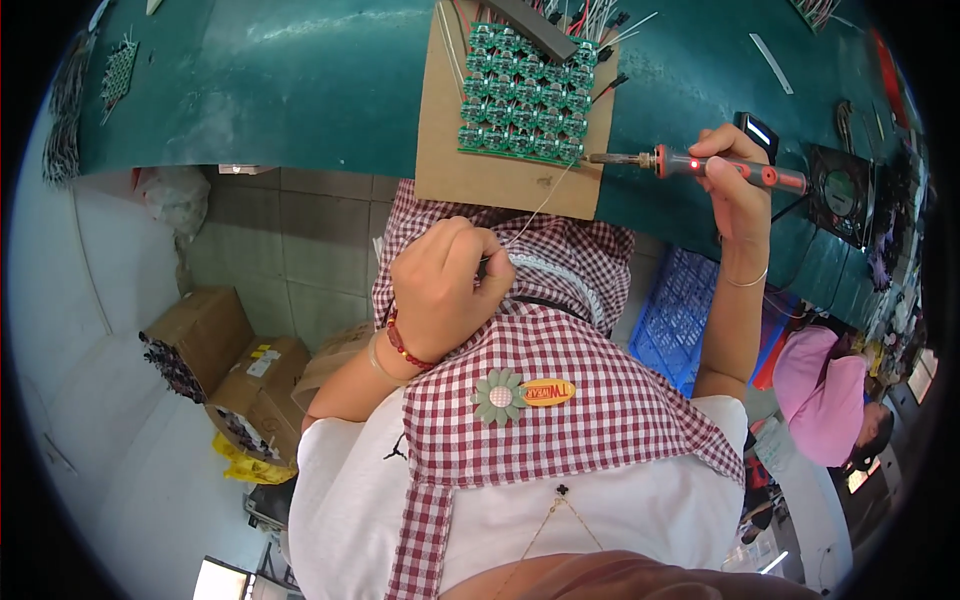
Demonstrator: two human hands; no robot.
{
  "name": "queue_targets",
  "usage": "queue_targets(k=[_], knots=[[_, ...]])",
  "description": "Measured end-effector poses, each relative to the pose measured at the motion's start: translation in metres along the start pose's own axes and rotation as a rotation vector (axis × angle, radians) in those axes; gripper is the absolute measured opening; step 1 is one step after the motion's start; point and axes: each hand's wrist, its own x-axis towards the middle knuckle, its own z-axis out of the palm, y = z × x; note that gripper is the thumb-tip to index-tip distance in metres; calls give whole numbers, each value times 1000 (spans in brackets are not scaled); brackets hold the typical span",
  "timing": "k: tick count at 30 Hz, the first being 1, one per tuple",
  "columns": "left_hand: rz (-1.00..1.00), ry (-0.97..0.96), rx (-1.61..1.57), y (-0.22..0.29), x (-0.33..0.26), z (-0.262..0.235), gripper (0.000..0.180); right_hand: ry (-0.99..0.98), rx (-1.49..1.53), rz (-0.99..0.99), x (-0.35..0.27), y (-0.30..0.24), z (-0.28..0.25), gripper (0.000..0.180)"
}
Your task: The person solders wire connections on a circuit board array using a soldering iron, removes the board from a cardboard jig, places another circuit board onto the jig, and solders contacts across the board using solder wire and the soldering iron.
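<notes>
My right hand [738, 185] is closed round a red and black soldering iron [678, 163] with a lit red light on its handle. Its metal tip points left, close to the lower right corner of a panel of small green circuit boards [524, 95]. From the closed fingers of my left hand [445, 268], a thin solder wire [543, 204] runs up to that same corner. Whether tip and wire touch a board is too small to tell. The panel lies on a brown fibreboard sheet [490, 183]. Across the panel's top rests a dark bar [537, 28], near many loose wires.
The green tabletop [300, 90] carries a small board piece [118, 75] at far left and a metal strip [771, 63] at right. Right of my hand stands a black fan [842, 190]. Below are a blue crate [675, 310] and cardboard boxes [205, 340]. A person in pink [815, 395] sits at right.
</notes>
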Motion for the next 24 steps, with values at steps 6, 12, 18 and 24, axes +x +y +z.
queue_targets(k=[6,12,18,24], knots=[[-16,-4,20,1,0,1,20,-22,-37,15,4,1,-1,20],[-34,3,22,0,1,5,19,-54,-89,15,7,-2,-3,21],[-54,8,12,0,4,8,18,-112,-135,9,10,-3,-4,21],[-51,13,-22,4,5,4,18,-34,-81,-73,3,-10,-10,19]])
